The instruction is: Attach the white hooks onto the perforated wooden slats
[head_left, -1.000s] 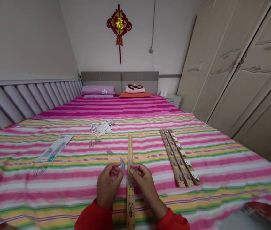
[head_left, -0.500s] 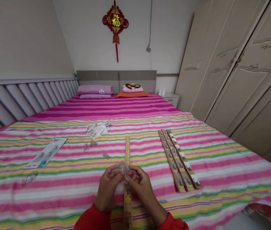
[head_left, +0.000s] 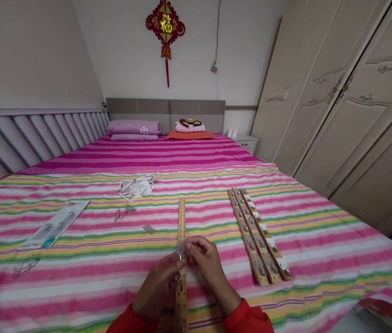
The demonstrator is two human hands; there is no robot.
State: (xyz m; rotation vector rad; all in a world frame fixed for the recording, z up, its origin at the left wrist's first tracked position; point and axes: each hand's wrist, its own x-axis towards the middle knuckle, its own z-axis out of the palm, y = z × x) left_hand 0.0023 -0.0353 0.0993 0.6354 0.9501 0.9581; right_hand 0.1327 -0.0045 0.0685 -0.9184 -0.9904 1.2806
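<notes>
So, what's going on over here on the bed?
Someone in red sleeves is handling a small clear piece over a narrow strip with holes. The right hand pinches it, while the left hand has its fingertips close against it. Three similar strips, lined with small fittings, lie to the right.

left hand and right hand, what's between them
In the head view, a small clear plastic piece is between the left hand and the right hand, over the perforated strip.
</notes>
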